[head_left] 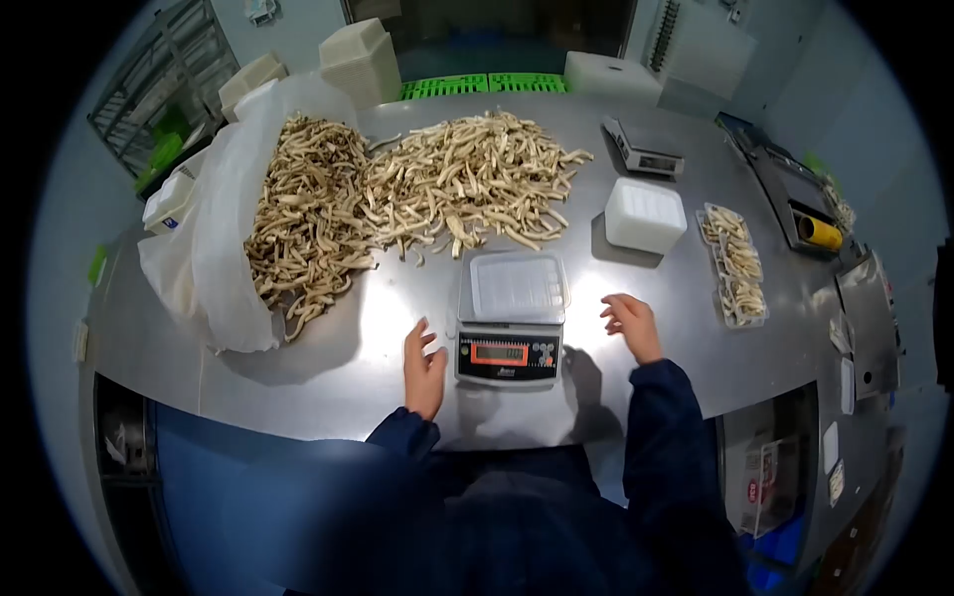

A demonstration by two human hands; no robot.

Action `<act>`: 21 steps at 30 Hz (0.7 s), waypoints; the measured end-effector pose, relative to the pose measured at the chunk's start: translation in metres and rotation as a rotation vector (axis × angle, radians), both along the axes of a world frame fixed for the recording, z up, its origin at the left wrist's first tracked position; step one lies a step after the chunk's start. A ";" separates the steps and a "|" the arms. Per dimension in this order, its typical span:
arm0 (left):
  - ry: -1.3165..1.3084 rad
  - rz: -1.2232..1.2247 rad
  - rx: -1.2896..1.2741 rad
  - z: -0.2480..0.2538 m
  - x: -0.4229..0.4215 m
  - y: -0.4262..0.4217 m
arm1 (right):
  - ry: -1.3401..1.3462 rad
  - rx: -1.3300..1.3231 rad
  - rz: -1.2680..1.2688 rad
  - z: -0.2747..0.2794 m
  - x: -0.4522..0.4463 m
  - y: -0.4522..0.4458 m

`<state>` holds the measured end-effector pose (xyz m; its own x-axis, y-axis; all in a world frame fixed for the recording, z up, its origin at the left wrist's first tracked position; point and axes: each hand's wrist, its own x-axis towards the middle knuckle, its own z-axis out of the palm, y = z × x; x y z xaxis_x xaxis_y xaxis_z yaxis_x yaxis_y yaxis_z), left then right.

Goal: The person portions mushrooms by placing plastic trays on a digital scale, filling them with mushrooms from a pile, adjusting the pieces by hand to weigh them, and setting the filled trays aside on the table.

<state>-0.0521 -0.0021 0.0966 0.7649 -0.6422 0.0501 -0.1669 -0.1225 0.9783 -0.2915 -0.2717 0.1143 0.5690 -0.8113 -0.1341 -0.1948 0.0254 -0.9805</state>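
Note:
A digital scale [508, 356] with a lit red display stands on the steel table in front of me. On its pan lies a clear plastic tray [517, 286] with nothing in it. My left hand [424, 371] hovers just left of the scale, fingers apart and holding nothing. To the right of the scale, my right hand [632, 326] is raised with loosely curled, parted fingers, also holding nothing. Beyond the scale spreads a heap of long pale mushrooms [487, 174]. Browner mushrooms [313, 214] spill from a large white plastic bag [214, 238] at the left.
A stack of white trays [646, 216] stands right of the heap, near a second scale [644, 149]. Farther right are several filled mushroom trays [737, 260] and a machine with a yellow roll [820, 233]. White foam boxes [360, 65] and green crates [487, 85] line the back.

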 end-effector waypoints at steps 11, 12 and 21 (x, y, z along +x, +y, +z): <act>-0.193 -0.216 0.218 0.012 0.056 -0.084 | 0.399 -0.447 0.183 0.017 0.095 -0.016; -0.118 -0.191 0.203 0.015 0.064 -0.081 | 0.380 -0.368 0.209 0.030 0.098 -0.022; 0.969 -0.069 0.061 -0.078 0.195 -0.139 | 0.392 0.240 0.154 -0.078 0.160 -0.226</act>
